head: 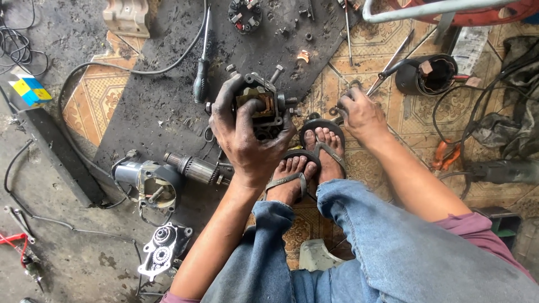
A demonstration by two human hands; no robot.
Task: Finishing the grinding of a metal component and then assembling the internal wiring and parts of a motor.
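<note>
My left hand (245, 133), black with grease, is shut around a dark motor housing with copper windings (263, 102), held up over the floor in front of my feet. My right hand (360, 114) reaches down to the patterned tile floor beside my right sandal, its fingers closed on a small metal part (341, 108); what kind of part it is I cannot tell. My feet in sandals (314, 154) and my blue jeans fill the lower middle.
A black mat (163, 101) carries a screwdriver (201, 76), bolts and a brush holder (245, 14). A motor armature (193, 167), a grey tool casing (147, 185) and a gear plate (163, 249) lie at left. A black stator shell (428, 74), orange pliers (444, 154) and cables lie at right.
</note>
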